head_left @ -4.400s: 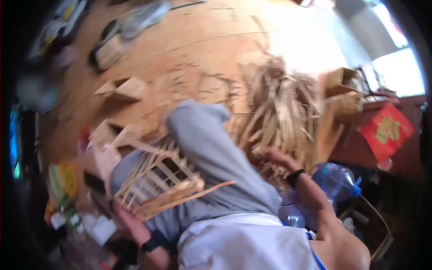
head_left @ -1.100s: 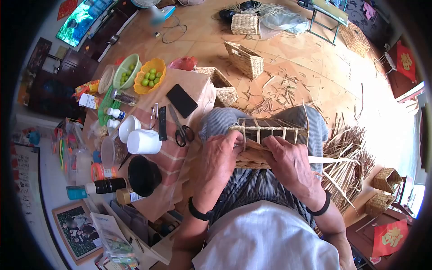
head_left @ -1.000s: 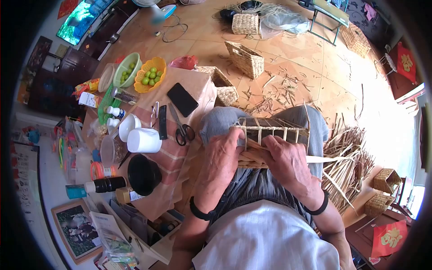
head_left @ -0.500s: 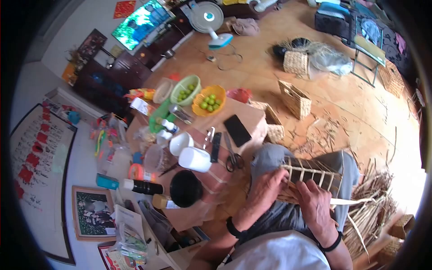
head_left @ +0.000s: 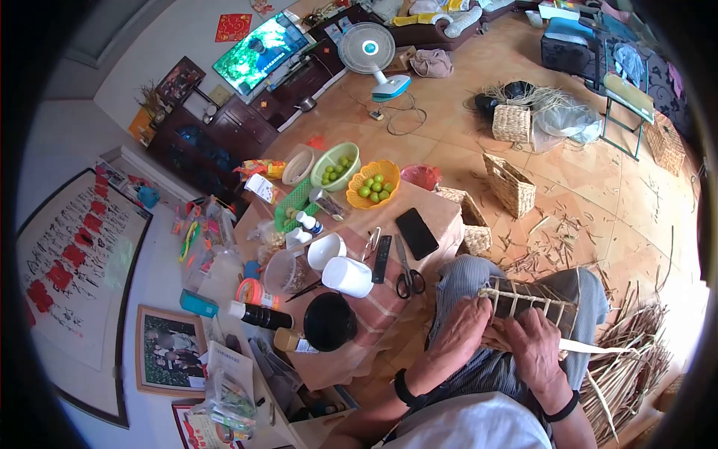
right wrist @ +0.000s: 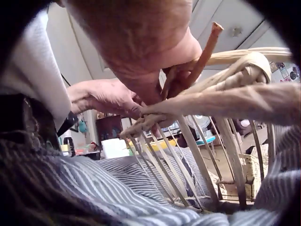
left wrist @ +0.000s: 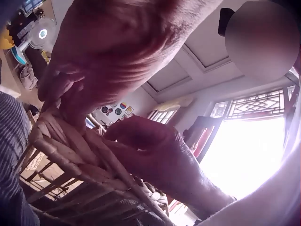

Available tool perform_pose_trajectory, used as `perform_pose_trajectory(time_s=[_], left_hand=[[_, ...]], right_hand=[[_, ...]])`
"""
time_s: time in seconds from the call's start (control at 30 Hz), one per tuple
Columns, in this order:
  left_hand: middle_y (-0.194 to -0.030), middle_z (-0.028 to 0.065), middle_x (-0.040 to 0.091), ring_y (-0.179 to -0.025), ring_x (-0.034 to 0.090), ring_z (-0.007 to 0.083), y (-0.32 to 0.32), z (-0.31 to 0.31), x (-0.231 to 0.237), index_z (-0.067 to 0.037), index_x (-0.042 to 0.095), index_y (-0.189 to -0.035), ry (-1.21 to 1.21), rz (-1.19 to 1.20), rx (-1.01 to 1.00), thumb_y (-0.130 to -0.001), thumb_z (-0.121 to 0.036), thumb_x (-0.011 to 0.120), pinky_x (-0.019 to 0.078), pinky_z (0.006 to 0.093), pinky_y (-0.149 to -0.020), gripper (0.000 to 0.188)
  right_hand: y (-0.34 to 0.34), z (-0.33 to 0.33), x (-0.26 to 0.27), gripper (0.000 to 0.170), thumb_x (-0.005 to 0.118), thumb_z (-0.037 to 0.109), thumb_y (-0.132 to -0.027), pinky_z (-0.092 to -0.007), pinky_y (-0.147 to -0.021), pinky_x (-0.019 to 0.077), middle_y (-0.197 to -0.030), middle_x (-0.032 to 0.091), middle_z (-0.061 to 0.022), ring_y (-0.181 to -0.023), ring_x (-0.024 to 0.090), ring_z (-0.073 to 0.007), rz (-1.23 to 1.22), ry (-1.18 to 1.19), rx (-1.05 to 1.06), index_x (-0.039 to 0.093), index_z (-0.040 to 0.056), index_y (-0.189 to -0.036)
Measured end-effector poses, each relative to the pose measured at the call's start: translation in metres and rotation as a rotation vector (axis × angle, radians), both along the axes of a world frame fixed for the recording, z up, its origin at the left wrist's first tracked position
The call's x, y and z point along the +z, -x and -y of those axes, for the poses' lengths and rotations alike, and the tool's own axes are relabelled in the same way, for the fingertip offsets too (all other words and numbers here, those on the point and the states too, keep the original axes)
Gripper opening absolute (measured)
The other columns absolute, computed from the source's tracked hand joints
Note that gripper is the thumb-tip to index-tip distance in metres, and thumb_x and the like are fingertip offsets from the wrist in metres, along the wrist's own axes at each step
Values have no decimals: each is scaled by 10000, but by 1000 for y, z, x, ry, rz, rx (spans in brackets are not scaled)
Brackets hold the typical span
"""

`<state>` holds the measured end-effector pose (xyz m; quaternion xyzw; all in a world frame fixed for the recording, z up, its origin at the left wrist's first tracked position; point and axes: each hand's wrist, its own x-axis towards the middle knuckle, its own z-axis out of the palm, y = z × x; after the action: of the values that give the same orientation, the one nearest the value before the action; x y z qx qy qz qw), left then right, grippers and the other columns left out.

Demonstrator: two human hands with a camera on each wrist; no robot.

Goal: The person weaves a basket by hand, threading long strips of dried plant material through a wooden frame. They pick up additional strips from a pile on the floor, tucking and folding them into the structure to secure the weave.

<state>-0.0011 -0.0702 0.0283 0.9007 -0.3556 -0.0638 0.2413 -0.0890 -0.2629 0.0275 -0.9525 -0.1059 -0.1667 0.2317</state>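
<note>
A partly woven basket (left wrist: 77,155) rests on the person's lap, its slim ribs and braided edge showing in both wrist views. In the head view, the left hand (head_left: 461,327) grips the basket's edge near a corner. Just beside it, the right hand (head_left: 537,346) pinches a plant strand at the same edge. A brown strand end (right wrist: 205,54) juts up by the right hand's fingers in the right wrist view. From the right hand's side a long pale strip (head_left: 598,347) trails out toward the right. The palms hide most of the fingertips.
Dry stalks (head_left: 632,367) lie heaped right of the legs. To the left, a cluttered table (head_left: 430,213) bears scissors (head_left: 408,280), a phone (head_left: 416,233), a black bowl (head_left: 330,322) and fruit bowls. Finished baskets (head_left: 510,185) and scraps lie on the floor.
Earlier the left hand held the basket while the right hand was by the stalk heap; now both are on the basket. The head view has swung left; the hands keep nearly the same hold.
</note>
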Motion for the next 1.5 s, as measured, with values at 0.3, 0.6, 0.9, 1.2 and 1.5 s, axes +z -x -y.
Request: perform_pose_trajectory(time_s=[0.3,0.6,0.9,1.2,1.5], left_hand=[[-1075,155,688,-1131,669,330,-6,-5,-14,-23,600,-1209,-118,80,-66,-894,50,619,328,586,-1184,324],[-897,99,672,-971,689,327,-10,-5,-29,-67,569,-1070,273,27,-41,-859,81,668,440,514,-997,276],[-905,141,706,-928,722,347,-18,1,-18,-52,595,-1157,363,-98,-48,-905,76,697,551,461,-842,301],[-1026,125,785,-1011,731,344,-33,-13,-35,-116,793,-1132,284,-241,-112,-928,-11,748,573,451,-934,234],[-1114,148,809,-1037,783,291,-53,-12,-2,-56,775,-1239,144,-554,-191,-995,-31,654,588,383,-936,274]], right_hand=[[-3,8,1,343,666,172,-842,-458,-812,510,-1005,557,-120,-967,596,-327,17,41,44,675,54,-1164],[-1,10,-4,395,687,127,-815,-477,-870,500,-1071,554,-178,-1040,579,-363,-54,128,-61,633,-24,-1176],[-3,1,17,286,698,178,-827,-436,-850,483,-1015,523,-167,-987,560,-349,-83,306,26,639,-42,-1000],[25,5,7,205,724,90,-927,-475,-624,533,-903,602,-144,-733,684,-351,-190,97,20,583,22,-1060],[65,68,-3,273,811,146,-887,-450,-700,542,-906,641,-96,-826,680,-346,-116,-102,-224,644,75,-1092]])
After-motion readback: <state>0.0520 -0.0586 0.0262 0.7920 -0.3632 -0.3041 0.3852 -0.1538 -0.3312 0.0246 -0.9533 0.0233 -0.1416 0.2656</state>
